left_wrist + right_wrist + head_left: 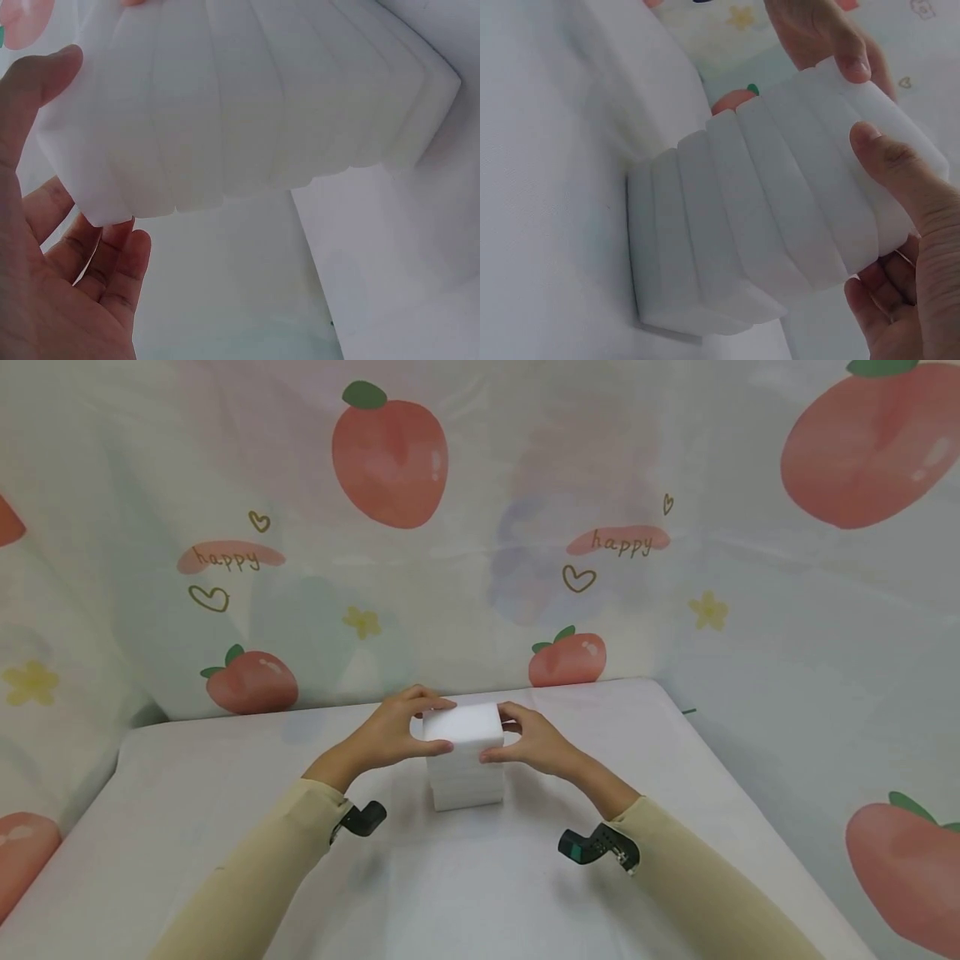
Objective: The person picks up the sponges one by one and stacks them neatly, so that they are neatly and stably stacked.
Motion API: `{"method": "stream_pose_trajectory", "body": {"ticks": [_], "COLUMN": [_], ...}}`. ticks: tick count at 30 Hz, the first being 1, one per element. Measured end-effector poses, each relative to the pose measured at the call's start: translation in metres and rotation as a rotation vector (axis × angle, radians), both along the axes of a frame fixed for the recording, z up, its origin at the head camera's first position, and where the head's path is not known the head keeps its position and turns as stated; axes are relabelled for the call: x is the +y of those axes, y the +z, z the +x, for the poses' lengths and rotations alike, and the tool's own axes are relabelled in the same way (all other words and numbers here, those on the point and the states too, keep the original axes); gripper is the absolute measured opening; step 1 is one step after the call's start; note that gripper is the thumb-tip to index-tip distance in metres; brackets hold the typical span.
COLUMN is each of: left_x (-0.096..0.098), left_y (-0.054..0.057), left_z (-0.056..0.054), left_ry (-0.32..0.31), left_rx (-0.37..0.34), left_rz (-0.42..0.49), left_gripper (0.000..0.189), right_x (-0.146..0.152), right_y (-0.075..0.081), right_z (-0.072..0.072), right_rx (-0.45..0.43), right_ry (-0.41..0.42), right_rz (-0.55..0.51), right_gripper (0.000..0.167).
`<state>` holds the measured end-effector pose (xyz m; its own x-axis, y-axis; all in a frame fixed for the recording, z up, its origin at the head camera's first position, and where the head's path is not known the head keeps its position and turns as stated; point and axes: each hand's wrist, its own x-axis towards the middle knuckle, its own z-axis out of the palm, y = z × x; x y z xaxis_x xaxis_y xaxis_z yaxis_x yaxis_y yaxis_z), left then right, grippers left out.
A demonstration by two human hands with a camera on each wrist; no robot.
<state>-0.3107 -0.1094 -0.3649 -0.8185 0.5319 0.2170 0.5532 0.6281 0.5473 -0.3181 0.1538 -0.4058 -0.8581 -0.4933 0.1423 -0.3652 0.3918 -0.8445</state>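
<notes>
A tall stack of several white foam sponge blocks (467,781) stands upright on the table, its layers slightly out of line. My left hand (390,731) holds the top of the stack from the left, thumb on the front face and fingers toward the back. From the right, my right hand (542,742) holds the upper layers, its thumb on the front a little lower. In the right wrist view both thumbs press the front of the upper sponges (832,161). The left wrist view shows the left fingers (124,262) at the far edge of the sponges.
A white cloth covers the table (450,885). Behind it hangs a pale curtain (465,577) printed with peaches, hearts and "happy". A dark camera is strapped to each sleeve, the left camera (365,818) and the right camera (600,846).
</notes>
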Motion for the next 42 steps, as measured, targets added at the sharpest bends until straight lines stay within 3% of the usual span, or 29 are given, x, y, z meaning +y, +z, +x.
{"method": "stream_pose_trajectory", "body": {"ticks": [10, 18, 22, 29, 42], "left_x": [-0.001, -0.002, -0.002, -0.001, -0.002], "left_y": [0.0, 0.0, 0.001, 0.003, 0.0], "left_z": [-0.001, 0.0, 0.0, -0.001, -0.004], "left_ry": [0.012, -0.018, -0.028, -0.015, -0.037], "left_rx": [-0.014, 0.0, 0.003, -0.015, -0.006], "left_rz": [-0.004, 0.001, -0.001, -0.018, 0.017], "left_gripper": [0.058, 0.06, 0.06, 0.064, 0.063], "right_x": [-0.001, -0.007, -0.005, -0.004, -0.004], "right_y": [0.014, 0.038, 0.033, 0.035, 0.037], "right_z": [0.002, 0.006, -0.003, -0.004, -0.006], "right_rx": [0.026, 0.11, 0.172, 0.158, 0.136], "right_ry": [0.017, 0.039, 0.069, 0.073, 0.076], "right_rz": [-0.03, 0.022, 0.059, 0.121, 0.129], "right_gripper": [0.076, 0.075, 0.075, 0.069, 0.063]}}
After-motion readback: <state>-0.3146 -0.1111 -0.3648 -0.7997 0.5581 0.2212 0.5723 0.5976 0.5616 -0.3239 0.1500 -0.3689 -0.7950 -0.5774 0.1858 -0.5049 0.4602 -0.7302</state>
